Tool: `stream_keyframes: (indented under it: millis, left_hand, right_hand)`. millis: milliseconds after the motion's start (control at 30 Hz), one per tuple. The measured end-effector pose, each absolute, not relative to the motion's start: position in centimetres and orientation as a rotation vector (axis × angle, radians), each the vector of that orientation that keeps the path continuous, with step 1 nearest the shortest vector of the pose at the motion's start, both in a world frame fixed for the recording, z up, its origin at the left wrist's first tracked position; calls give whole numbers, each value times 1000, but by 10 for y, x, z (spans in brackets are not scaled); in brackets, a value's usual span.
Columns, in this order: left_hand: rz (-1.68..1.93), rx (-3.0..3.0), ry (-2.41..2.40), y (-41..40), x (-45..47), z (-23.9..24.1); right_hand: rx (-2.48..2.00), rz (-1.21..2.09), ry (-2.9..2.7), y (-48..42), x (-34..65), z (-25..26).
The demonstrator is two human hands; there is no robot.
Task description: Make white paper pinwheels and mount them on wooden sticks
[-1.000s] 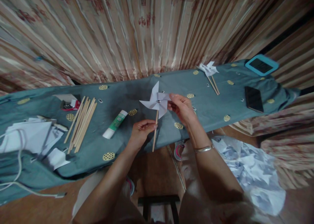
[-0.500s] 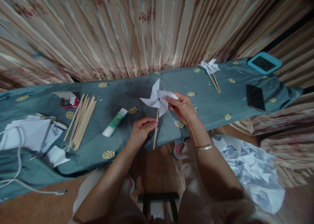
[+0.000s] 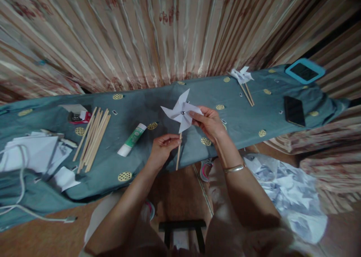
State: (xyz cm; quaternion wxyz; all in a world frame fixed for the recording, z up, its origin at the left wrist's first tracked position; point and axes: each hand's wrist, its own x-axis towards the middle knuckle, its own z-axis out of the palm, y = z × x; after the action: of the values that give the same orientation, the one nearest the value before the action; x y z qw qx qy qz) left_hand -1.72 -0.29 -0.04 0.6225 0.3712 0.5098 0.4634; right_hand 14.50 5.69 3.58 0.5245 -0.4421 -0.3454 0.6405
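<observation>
While our left hand pinches the pinwheel's stick upright, right hand fingers clamp its three-o'clock blade.

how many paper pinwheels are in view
2 for sure: the held pinwheel, left hand on its stick, right hand on a blade, and the far pinwheel lying on the cloth at right. Two sticks lie there, so a third may hide.

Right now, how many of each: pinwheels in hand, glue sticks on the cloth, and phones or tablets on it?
held pinwheel: 1, left hand pinching its stick, right hand on a blade
glue stick: 1
devices: 2, black phone and teal-cased device
Total: 4
</observation>
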Motion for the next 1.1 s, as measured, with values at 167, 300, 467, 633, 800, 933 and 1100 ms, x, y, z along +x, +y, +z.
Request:
stream_keyframes:
  millis: [167,300,467,633,800,933,1100]
  left_hand:
    - [1086,831,1168,-3,-17,-1]
    - [1089,804,1175,-2,-17,-2]
    - [1097,792,1176,-2,-17,-1]
    - [1099,807,1166,-1,-17,-2]
    - [1095,809,1171,-2,-17,-1]
    - [1092,826,1179,-2,-18,0]
    - [1088,842,1190,-2,-19,0]
  right_hand:
    - [-1072,1533,-820,56,143,35]
    - [-1099,1528,-850,56,144,32]
    - [-1099,1510,-908,57,143,27]
    - [-1096,1489,-949,56,141,25]
    - [-1075,1458,-1011,55,138,24]
    - [-1081,1436,-1072,55,137,24]
    - [-1076,1458,-1070,54,137,28]
